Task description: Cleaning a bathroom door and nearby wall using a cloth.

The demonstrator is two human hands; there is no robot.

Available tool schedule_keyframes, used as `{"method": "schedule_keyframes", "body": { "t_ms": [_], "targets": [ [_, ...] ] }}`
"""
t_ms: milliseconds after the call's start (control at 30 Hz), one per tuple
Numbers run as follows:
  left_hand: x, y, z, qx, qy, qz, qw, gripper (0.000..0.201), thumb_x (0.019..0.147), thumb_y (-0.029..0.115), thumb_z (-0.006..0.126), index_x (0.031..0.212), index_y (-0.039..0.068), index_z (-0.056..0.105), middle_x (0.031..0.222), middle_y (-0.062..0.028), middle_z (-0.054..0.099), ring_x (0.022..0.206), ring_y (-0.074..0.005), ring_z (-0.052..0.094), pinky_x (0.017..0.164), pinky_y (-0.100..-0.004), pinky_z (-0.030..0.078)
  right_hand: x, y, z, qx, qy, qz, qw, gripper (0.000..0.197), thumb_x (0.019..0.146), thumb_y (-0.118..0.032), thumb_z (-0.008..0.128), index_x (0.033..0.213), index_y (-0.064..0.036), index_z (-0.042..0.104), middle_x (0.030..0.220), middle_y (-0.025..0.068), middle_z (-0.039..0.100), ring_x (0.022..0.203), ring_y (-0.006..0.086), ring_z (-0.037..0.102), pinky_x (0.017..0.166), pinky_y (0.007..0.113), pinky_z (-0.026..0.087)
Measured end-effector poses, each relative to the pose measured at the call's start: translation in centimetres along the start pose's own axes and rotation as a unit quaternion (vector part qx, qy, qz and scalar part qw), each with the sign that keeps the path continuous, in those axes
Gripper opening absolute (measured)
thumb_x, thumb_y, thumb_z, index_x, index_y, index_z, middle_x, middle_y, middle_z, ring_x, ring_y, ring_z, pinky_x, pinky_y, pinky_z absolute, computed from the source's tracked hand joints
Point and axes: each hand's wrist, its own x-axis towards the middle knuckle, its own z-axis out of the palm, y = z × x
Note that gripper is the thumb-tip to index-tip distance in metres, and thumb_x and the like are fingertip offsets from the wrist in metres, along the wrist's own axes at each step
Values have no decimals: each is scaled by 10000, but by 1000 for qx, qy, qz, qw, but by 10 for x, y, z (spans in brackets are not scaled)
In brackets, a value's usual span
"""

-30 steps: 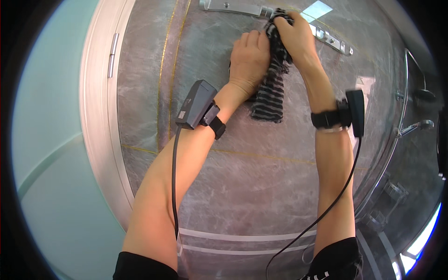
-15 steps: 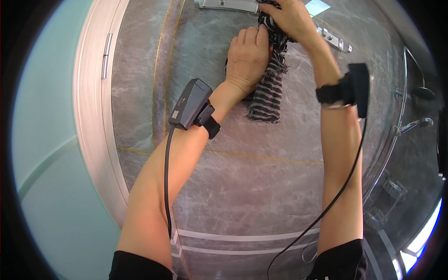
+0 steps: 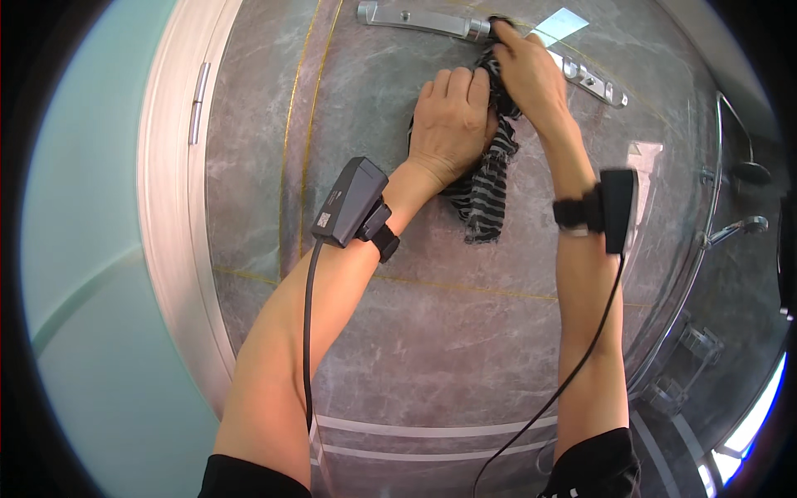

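Note:
A black-and-grey striped scarf [image 3: 488,199] with frayed edges hangs against the grey marbled wall. My left hand [image 3: 452,116] is closed on its middle, knuckles toward me, and the lower end falls below the fist. Higher up and to the right, my right hand [image 3: 531,76] pinches the scarf's dark bunched top, beside the end of a silver wall-mounted rail [image 3: 423,21]. The fingertips of my right hand are partly hidden behind the hand. Both wrists carry a black strapped-on device with a cable.
Another piece of silver rail [image 3: 594,83] continues right of my right hand. At far right are a shower head [image 3: 753,173], a hand shower [image 3: 747,226] and a wire shelf [image 3: 701,342]. A pale door frame [image 3: 174,207] with a hinge stands at the left.
In the view, both hands and the scarf sit lower and slightly right, as does the rail. My right hand has shifted to the scarf's top by the rail's end, uncovering more of the rail.

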Motion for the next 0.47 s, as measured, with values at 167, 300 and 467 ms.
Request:
{"method": "schedule_keyframes", "body": {
  "t_ms": [167, 300, 467],
  "targets": [
    [1, -2, -3, 1, 1, -12, 1000, 400, 723, 114, 679, 1089, 17, 550, 912, -104, 531, 874, -296, 518, 748, -394, 444, 11, -7, 4, -48, -122, -68, 989, 364, 879, -239, 481, 1225, -203, 587, 1015, 193, 644, 969, 384, 617, 792, 472, 508],
    [-5, -2, -5, 8, -19, 8, 1000, 357, 733, 118, 677, 1053, 23, 550, 906, -111, 527, 861, -303, 513, 739, -402, 438, -4, -14, -2, -65, -126, -56, 988, 318, 864, -206, 480, 1146, -164, 622, 992, 192, 659, 938, 394, 633, 777, 483, 511],
    [-6, 30, 23, -16, -23, 21, 999, 277, 750, 180, 651, 967, 41, 549, 921, -106, 531, 889, -285, 517, 743, -400, 428, -16, -5, -4, -72, -86, -34, 993, 242, 844, -193, 519, 1029, -97, 642, 983, 181, 678, 865, 432, 663, 740, 554, 521]
  ]
}}
